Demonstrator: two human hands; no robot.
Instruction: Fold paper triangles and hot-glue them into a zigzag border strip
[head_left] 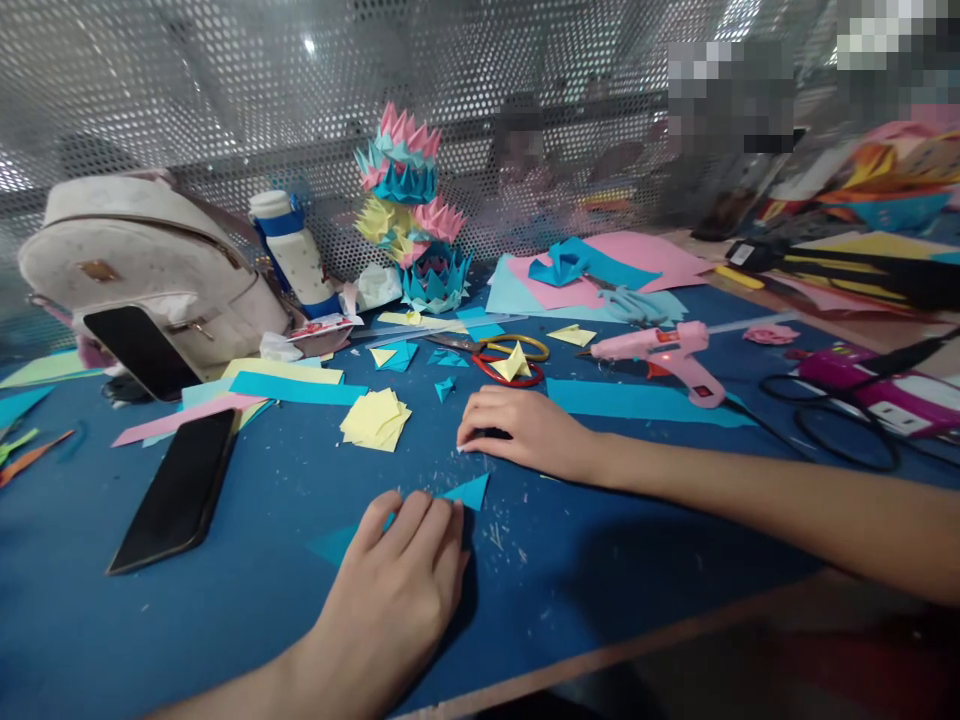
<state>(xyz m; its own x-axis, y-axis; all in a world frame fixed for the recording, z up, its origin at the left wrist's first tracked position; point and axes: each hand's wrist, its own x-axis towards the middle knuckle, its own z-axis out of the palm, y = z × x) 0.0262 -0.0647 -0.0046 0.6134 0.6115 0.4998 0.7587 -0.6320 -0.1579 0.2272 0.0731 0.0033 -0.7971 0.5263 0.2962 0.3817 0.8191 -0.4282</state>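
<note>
My left hand (409, 560) is closed on a blue piece of folded paper (471, 492) lying on the blue table. Its pointed end sticks out to the right of my fingers, and another blue part shows blurred on the left. The middle of the paper is hidden under the fingers. Farther off, my right hand (529, 430) rests on the table with curled fingers. A tiny pale bit shows at its fingertips, too small to name. Just beyond it are a folded yellow paper piece (513, 364) and scissors (536, 348) with red and yellow handles.
A yellow paper stack (375, 420), blue strip (645, 402) and pink glue gun (656, 352) lie around. Two phones (176, 495), a backpack (150, 260) and a bottle (296, 255) stand left. A folded-paper tower (435, 280) stands by the perforated metal screen (225, 90). Cables run right.
</note>
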